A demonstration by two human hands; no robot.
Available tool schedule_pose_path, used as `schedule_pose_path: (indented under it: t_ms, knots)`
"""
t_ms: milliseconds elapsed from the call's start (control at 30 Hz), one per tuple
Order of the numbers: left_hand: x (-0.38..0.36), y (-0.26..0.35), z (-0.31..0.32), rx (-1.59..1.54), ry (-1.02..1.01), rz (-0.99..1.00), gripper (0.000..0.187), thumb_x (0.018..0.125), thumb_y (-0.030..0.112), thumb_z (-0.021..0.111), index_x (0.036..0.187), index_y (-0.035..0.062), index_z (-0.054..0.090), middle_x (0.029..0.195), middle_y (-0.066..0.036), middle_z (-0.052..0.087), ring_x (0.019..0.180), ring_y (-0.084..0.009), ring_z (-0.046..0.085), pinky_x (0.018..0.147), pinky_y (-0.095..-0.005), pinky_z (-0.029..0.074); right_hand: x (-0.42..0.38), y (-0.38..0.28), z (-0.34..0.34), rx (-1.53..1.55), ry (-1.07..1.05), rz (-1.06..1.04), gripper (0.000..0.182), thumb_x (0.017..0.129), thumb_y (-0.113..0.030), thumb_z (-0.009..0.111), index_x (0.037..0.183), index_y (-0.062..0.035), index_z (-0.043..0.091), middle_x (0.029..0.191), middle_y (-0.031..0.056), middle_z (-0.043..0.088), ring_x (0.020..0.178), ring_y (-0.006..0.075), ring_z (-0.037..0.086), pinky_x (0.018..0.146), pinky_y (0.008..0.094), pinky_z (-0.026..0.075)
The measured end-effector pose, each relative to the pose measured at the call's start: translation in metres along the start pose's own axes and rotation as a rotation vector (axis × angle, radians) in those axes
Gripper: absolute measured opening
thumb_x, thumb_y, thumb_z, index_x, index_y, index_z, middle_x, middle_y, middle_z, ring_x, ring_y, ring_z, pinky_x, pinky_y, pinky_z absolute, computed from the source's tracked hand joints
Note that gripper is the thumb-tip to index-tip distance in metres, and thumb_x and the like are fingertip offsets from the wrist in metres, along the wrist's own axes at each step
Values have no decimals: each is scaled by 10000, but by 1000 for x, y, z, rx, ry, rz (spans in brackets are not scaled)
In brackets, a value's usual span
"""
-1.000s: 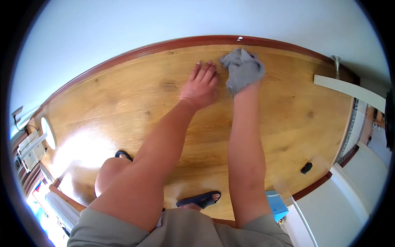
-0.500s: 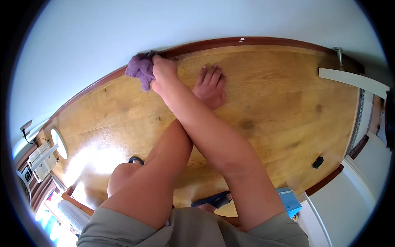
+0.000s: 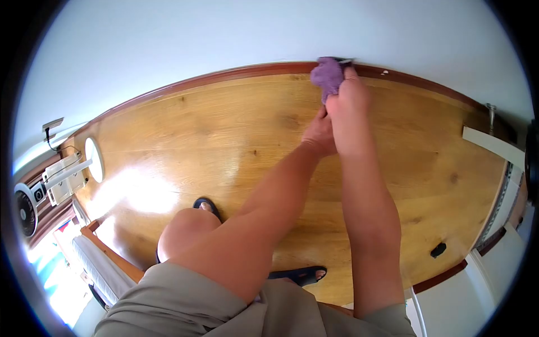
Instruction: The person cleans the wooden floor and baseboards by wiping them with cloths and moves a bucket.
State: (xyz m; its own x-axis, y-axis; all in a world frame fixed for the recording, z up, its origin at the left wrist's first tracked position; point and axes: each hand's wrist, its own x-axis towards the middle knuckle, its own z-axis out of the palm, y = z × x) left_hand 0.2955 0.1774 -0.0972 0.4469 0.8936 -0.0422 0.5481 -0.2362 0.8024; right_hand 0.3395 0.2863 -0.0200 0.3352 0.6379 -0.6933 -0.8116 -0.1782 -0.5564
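Note:
A crumpled purple cloth (image 3: pixel 327 76) is gripped in my right hand (image 3: pixel 352 95), which presses it against the dark red baseboard (image 3: pixel 236 73) at the foot of the wall. A dark patch shows at the cloth's top edge, blurred by motion. Just below and to the left, my left hand (image 3: pixel 319 136) rests on the wooden floor (image 3: pixel 224 129). My right wrist covers much of it; one stretched digit shows, and the other fingers are hidden.
A fan (image 3: pixel 26 210) and a round white disc (image 3: pixel 94 160) stand at the left. A small black object (image 3: pixel 438 250) lies on the floor at right, below a white curved panel (image 3: pixel 494 147) and a metal leg (image 3: pixel 491 118). My feet wear dark slippers (image 3: pixel 306 274).
My right hand has slid the cloth far to the right along the baseboard. My arms were crossed and are now nearly side by side. The view has shifted slightly.

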Motion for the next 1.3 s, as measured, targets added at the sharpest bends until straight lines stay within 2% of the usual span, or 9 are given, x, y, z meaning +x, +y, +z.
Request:
schedule_pose_path:
  t_ms: [67, 133, 200, 267, 533, 733, 933, 1133, 1300]
  knots:
    - [-3, -3, 1, -122, -47, -75, 649, 897, 363, 559, 1467, 68, 455, 1538, -175, 423, 1455, -367, 353, 1232, -535, 223, -14, 25, 13, -75, -20, 83, 159, 1003, -67, 481, 1017, 62, 573, 908, 163, 659, 704, 306, 667, 543, 407, 548]
    - [-2, 6, -5, 207, -22, 5, 604, 897, 341, 555, 1430, 64, 489, 1526, -167, 432, 1450, -355, 362, 1226, -531, 241, -26, 51, 22, -196, -154, 212, 284, 1088, -160, 421, 1160, 82, 552, 1036, 198, 692, 783, 294, 670, 561, 401, 530]
    - [0, 15, -9, 525, 0, 94, 560, 897, 318, 551, 1394, 60, 522, 1514, -159, 441, 1446, -342, 372, 1221, -527, 258, -7, 96, 22, -108, -438, 426, 234, 1067, -122, 427, 1059, 85, 536, 899, 211, 674, 657, 312, 639, 489, 427, 492]
    - [2, 11, 6, 693, 29, 141, 520, 878, 289, 566, 1338, 46, 563, 1469, -149, 475, 1414, -314, 413, 1190, -527, 314, -50, 106, 53, -145, -194, 457, 177, 1031, -114, 485, 1002, 49, 551, 873, 191, 666, 659, 304, 647, 485, 433, 499]
    - [-1, -2, 4, 626, 195, 242, 458, 932, 279, 517, 1318, 42, 585, 1406, -156, 532, 1388, -307, 428, 1191, -535, 289, -10, 58, 8, -135, -207, 480, 128, 967, -61, 573, 1068, 0, 623, 995, 120, 696, 869, 268, 689, 763, 441, 575]
    - [3, 13, -9, 577, 112, 199, 451, 928, 276, 499, 1280, 16, 609, 1412, -183, 531, 1409, -315, 425, 1212, -545, 274, 39, -122, -55, -240, 6, 28, 303, 1053, -148, 387, 1166, -45, 648, 1154, 148, 699, 1110, 272, 662, 988, 449, 541]
    - [3, 13, -10, 554, 165, 230, 438, 831, 200, 588, 1230, 20, 611, 1392, -166, 504, 1389, -318, 428, 1205, -536, 307, 166, -305, -143, -280, 93, -313, 343, 1077, -201, 343, 1257, -23, 575, 1224, 191, 652, 1048, 383, 671, 870, 565, 590]
    - [4, 13, -9, 511, 167, 217, 429, 825, 215, 582, 1204, 21, 632, 1390, -174, 519, 1384, -325, 439, 1208, -539, 301, 162, -281, -125, -347, 376, -453, 291, 1034, -178, 428, 1225, -27, 588, 1208, 121, 648, 1072, 309, 640, 911, 478, 552]
    - [4, 8, -7, 550, 178, 234, 449, 820, 240, 579, 1207, 20, 633, 1387, -183, 524, 1378, -340, 444, 1212, -550, 284, 124, -138, -97, -138, 114, -418, 205, 989, -121, 501, 1140, -16, 591, 1126, 94, 638, 996, 258, 624, 879, 402, 531]
